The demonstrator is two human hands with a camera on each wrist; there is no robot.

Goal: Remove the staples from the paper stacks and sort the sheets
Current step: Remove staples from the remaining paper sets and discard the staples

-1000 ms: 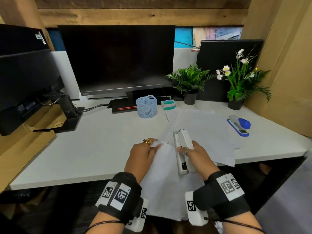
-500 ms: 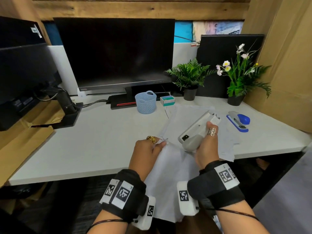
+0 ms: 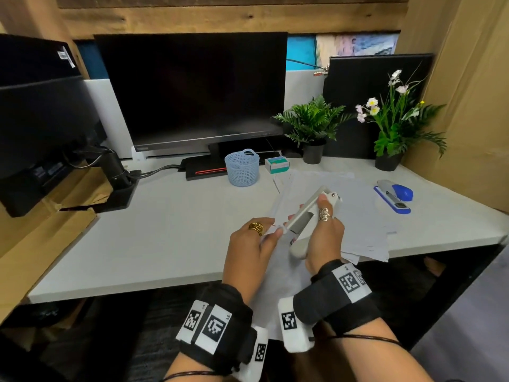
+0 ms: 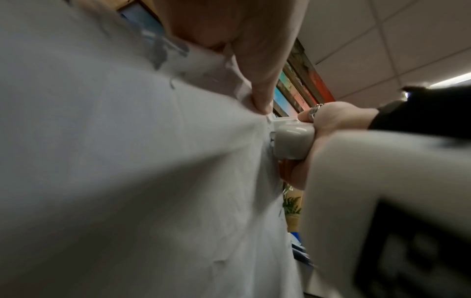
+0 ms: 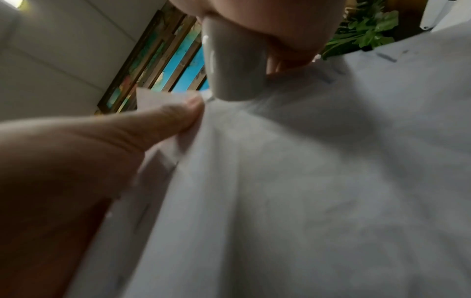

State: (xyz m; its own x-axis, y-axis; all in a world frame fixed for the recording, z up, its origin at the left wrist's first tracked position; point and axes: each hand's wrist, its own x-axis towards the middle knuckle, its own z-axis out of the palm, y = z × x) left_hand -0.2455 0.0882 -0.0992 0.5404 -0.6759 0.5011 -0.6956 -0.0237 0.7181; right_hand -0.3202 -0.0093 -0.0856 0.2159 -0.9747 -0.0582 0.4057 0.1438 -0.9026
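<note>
My left hand (image 3: 254,241) pinches the top corner of a white paper stack (image 3: 278,293) that hangs down over the desk's front edge. My right hand (image 3: 325,232) grips a white stapler-shaped staple remover (image 3: 308,216), tilted, with its near tip against that pinched corner. In the left wrist view the thumb (image 4: 257,80) presses the paper corner (image 4: 244,94) next to the tool's end (image 4: 293,141). The right wrist view has the tool's end (image 5: 234,66) at the corner, beside my left thumb (image 5: 175,119). The staple itself is too small to make out.
Loose white sheets (image 3: 358,213) are spread on the grey desk (image 3: 165,230) behind my hands. A blue stapler (image 3: 394,195) lies right; a blue mesh basket (image 3: 242,166) and a small staple box (image 3: 276,164) stand behind. Monitor (image 3: 192,92) and two potted plants (image 3: 314,128) at back.
My right hand turned the tool from lying lengthwise over the paper to tilted, swung it right, then brought its near tip back to the corner that my left hand pinches.
</note>
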